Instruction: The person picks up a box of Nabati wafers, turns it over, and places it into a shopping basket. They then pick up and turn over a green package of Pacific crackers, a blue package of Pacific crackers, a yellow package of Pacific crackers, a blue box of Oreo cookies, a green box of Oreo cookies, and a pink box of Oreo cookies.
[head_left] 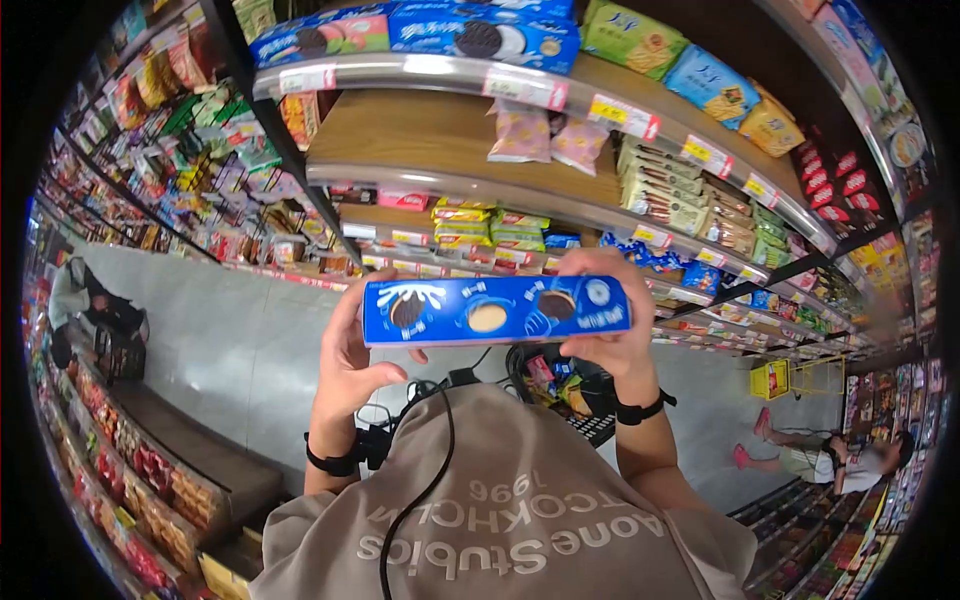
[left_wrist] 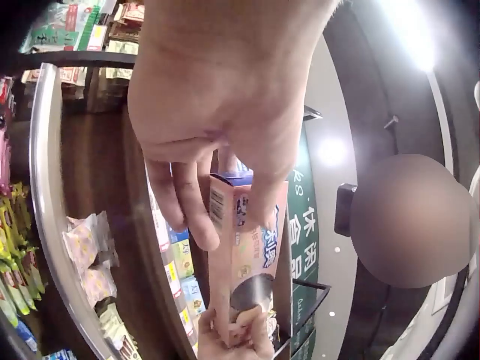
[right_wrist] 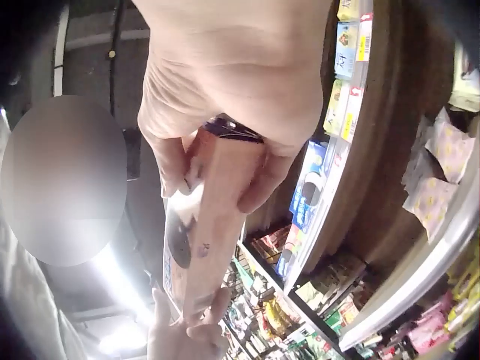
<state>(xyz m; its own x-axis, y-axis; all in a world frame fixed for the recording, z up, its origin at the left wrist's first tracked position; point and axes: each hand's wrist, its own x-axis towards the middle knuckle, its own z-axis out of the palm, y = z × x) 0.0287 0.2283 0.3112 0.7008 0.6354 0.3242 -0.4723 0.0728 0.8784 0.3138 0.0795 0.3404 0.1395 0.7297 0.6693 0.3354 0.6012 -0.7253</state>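
Observation:
A long box of sandwich cookies (head_left: 497,312) is held crosswise in front of the chest. Its blue side, printed with cookies and a splash of milk, faces up in the head view; a pink face shows in the left wrist view. At one end my left hand (head_left: 345,355) holds it, fingers along the far side and thumb below the near edge. My right hand (head_left: 638,335) grips the other end between thumb and fingers. The right wrist view shows the right hand (right_wrist: 232,82) around the box end, with the left fingers at the far end.
Shelves ahead carry blue cookie boxes (head_left: 480,38), cracker packs (head_left: 710,82) and pink bags (head_left: 520,133). A black basket (head_left: 600,425) with colourful packages is beside my body. Another person (head_left: 850,465) is at the right near a yellow cart (head_left: 770,380); a further person (head_left: 90,300) is at the left.

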